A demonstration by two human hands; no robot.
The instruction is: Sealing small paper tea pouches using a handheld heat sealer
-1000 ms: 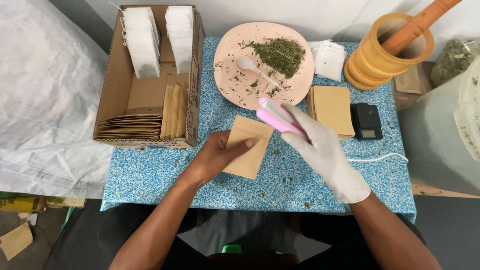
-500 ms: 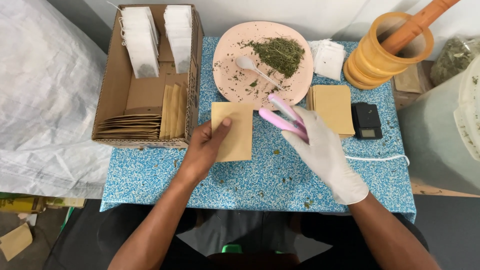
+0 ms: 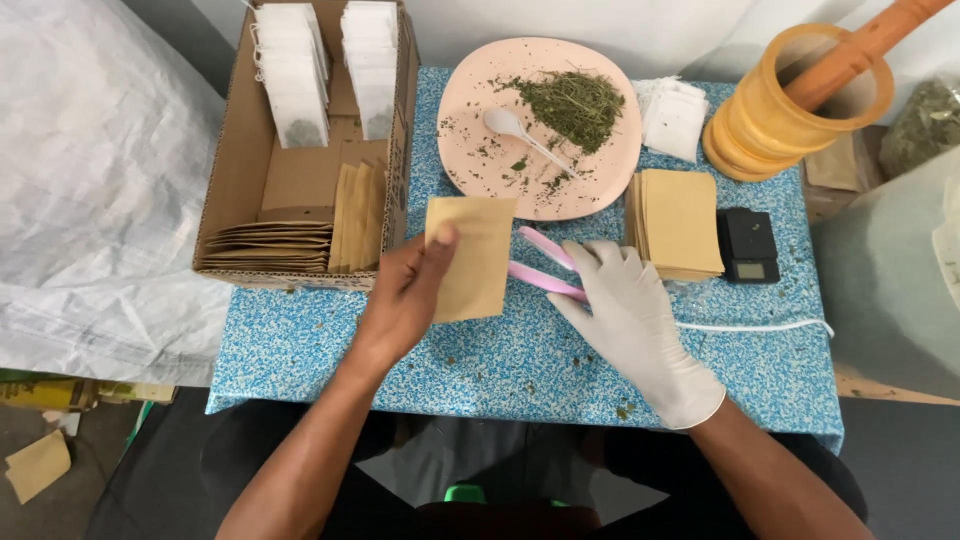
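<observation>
Cardboard box (image 3: 262,175) of packets sits far left. Bare left hand (image 3: 405,295) pinches a tan paper pouch (image 3: 470,255) above the blue table (image 3: 500,360); gloved right hand (image 3: 625,310) rests on pink tongs (image 3: 540,262), grip probably loose, can't really tell.

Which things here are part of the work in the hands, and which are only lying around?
In use:
left hand holding brown paper pouch
gloved right hand on pink sealer tool

Lying about:
plate of dried herbs
mortar
small scale
cardboard box
</observation>
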